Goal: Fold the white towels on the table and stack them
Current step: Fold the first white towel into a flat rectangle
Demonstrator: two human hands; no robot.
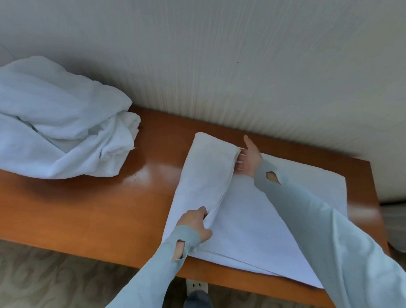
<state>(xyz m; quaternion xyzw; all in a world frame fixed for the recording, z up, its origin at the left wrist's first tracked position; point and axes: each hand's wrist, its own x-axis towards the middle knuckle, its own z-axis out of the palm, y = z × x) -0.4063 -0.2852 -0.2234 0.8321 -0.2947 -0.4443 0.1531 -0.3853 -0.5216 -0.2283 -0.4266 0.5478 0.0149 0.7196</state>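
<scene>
One white towel [257, 223] lies spread over the right half of the desk [107, 203], its near edge running along the desk's front edge and its far right corner near the back right corner. Its left portion is folded over into a long panel [207, 174] reaching toward the back edge. Left hand [196, 222] pinches the folded panel's near end, fingers curled into the cloth. Right hand [249, 159] holds the panel's far corner, thumb extended, fingertips tucked at the layered edge. Both arms wear pale blue sleeves [314, 219]. Unfolded white towels [53, 122] sit heaped at the desk's back left corner, well apart. Striped wallpaper [240, 60] backs the desk; patterned carpet [41, 286] lies below.
</scene>
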